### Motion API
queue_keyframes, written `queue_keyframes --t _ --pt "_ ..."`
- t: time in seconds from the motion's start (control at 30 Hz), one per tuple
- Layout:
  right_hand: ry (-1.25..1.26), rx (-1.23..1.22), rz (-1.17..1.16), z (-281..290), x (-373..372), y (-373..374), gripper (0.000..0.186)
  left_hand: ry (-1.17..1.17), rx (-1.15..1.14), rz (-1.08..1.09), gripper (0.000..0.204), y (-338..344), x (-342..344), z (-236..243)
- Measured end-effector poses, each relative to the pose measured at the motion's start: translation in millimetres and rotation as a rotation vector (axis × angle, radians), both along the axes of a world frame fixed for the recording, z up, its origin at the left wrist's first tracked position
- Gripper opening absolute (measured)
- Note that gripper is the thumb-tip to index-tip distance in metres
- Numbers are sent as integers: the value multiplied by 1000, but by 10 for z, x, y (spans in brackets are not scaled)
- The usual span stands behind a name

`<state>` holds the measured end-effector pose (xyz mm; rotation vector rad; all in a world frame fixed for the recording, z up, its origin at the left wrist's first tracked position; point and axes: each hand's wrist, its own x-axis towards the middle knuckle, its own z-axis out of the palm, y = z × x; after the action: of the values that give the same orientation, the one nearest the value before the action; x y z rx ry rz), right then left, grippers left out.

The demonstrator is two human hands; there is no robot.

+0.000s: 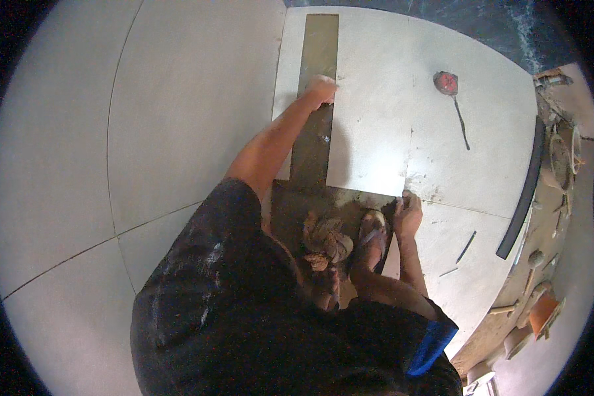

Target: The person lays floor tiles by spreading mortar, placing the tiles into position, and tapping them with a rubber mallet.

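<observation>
A pale floor tile (369, 125) lies in front of me, a dark bare strip (310, 138) running along its left edge. My left hand (322, 91) is closed at that left edge, toward the tile's far end, with the fingertips partly hidden. At the near right corner my right hand (408, 212) has its fingers curled against the edge. Between my feet and the tile is a bare patch of floor with a crumpled brown cloth (327, 244) on it. A narrow pale tile strip (285, 125) borders the dark gap on the other side.
A red tape measure (446, 83) with a dark strap rests on the tiles to the right. Nearer lie a dark pencil-like stick (466, 246) and a long black bar (525, 191). Buckets (561, 158) and hand tools crowd the right edge. Large pale tiles (191, 99) stretch leftward.
</observation>
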<state>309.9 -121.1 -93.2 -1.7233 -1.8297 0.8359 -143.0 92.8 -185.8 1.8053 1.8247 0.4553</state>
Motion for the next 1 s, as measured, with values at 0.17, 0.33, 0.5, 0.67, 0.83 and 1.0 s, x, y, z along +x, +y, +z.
queue_keyframes --t 0.17,0.33,0.5,0.67,0.83,1.0 --pt "-127 47 2 -88 368 4 18 -602 -319 467 15 125 912 71" --pt "-84 17 3 -4 220 6 18 -659 -325 468 20 34 702 202" --pt "-138 -58 -21 -100 363 -4 19 -744 -300 567 27 12 998 351" --pt "-120 -41 -38 -60 249 -14 18 -813 -285 552 21 -64 818 414" --pt "-144 42 -24 -109 285 -18 17 -731 -291 673 20 -31 970 490" --pt "-136 -63 -43 -16 307 -5 19 -893 -228 605 20 -90 1039 455"
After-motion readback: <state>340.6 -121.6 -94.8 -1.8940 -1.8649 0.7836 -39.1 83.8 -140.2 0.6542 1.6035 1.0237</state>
